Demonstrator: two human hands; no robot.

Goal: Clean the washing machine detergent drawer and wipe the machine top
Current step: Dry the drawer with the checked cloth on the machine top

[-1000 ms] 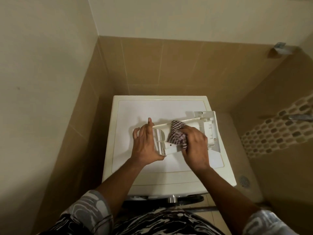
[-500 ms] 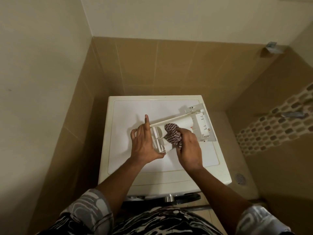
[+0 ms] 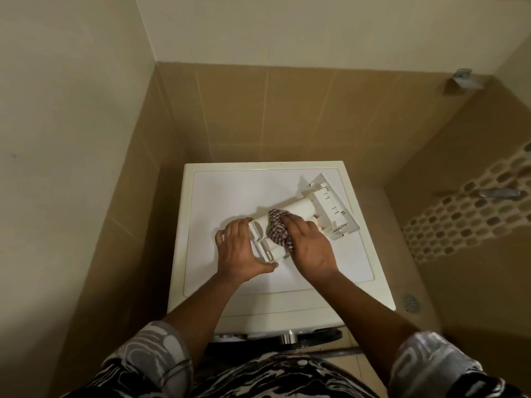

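Observation:
The white detergent drawer (image 3: 300, 211) lies slantwise on the white washing machine top (image 3: 227, 193), its front panel (image 3: 333, 208) pointing to the back right. My left hand (image 3: 240, 251) grips the drawer's near left end, thumb along the front side and fingers curled over the far edge. My right hand (image 3: 309, 245) presses a checked brown-and-white cloth (image 3: 277, 228) into the drawer's compartments, fingers bent over the cloth. Most of the cloth is hidden under that hand.
Tan tiled walls close in on the left and behind the machine. A tiled ledge runs along the right with a floor drain (image 3: 410, 302) near the machine's front corner. A metal tap (image 3: 500, 193) juts from the mosaic wall at right.
The drawer has turned further, its front panel swinging toward the back. My right hand with the cloth has slid along the compartments. My left hand's fingers have curled over the drawer's end.

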